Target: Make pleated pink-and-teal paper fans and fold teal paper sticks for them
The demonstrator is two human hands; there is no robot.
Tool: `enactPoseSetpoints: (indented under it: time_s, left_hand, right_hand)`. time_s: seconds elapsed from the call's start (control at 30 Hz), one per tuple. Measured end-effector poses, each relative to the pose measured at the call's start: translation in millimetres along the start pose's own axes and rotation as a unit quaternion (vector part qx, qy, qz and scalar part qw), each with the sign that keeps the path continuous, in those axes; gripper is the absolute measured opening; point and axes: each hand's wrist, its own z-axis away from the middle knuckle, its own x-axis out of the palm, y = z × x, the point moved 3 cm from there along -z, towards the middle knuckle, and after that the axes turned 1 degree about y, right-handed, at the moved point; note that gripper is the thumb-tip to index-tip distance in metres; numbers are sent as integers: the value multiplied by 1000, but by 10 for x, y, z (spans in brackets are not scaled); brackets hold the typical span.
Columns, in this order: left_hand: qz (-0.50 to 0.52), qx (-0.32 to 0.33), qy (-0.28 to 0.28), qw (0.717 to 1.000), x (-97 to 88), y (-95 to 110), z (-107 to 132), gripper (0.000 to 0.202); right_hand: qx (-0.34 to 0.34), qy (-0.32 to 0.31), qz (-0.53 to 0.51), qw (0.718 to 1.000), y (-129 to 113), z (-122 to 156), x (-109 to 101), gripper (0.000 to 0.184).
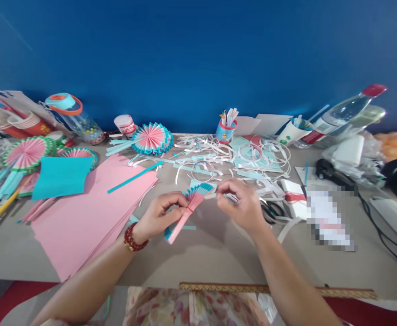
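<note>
A pleated paper fan, pink with blue-edged ends, is tied at its middle with red thread. My left hand pinches it by the tied middle, a beaded bracelet on that wrist. The fan's upper end spreads open, while its lower end stays narrow and tilts toward me. At the upper right end, the fingers of my right hand are pinched together on a thin pale strip that reaches the fan's edge. The fingertips partly hide that strip.
Pink paper sheets and a blue sheet lie at left beside finished paper rosettes. Paper scraps litter the back. Black scissors and a white block with red thread lie at right. Bottles stand behind.
</note>
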Motion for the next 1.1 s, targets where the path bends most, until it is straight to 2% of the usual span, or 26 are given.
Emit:
enactPoseSetpoints:
  time_s: [0.07, 0.13, 0.17, 0.2, 0.27, 0.33, 0.47, 0.53, 0.63, 0.77, 0.93, 1.1]
  left_hand:
    - [48, -35, -14, 998, -17, -17, 6, 18]
    - [92, -63, -10, 994, -30, -13, 17, 19]
    - [109, -73, -1, 991, -35, -7, 24, 19]
    - [122, -80, 10, 989, -41, -1, 32, 19]
    - [137, -89, 37, 986, -51, 3, 50, 18]
    - [148, -101, 68, 981, -62, -17, 69, 18]
    - [182, -149, 113, 965, -60, -102, 96, 21]
    - [192, -162, 134, 959, -47, -125, 96, 25]
    - [204, -152, 160, 954, -5, -127, 79, 26]
    - [229, -138, 162, 950, 96, -160, 51, 21]
    - [248, -110, 164, 949, 158, -234, 32, 16]
    - [269, -101, 141, 947, 163, -235, 28, 18]
  right_hand:
    - [65, 79, 28, 994, 235, -54, -184, 5]
    - [146, 167, 79, 972, 466, -82, -374, 7]
    - [163, 203, 121, 958, 539, -86, -454, 8]
    - [159, 214, 168, 949, 576, -90, -505, 11]
    - [110, 154, 244, 951, 560, -99, -498, 25]
    - [81, 90, 272, 955, 481, -84, -407, 23]
    - [39, 64, 276, 958, 275, -62, -171, 25]
    - [-21, 63, 239, 969, 175, -57, -68, 30]
    - [-87, 59, 128, 986, 48, -16, 57, 17]
    - [-119, -1, 13, 993, -117, 85, 232, 9]
    - [-121, -19, -33, 992, -232, 151, 310, 19]
    - [-138, -36, -49, 989, -255, 164, 303, 23]
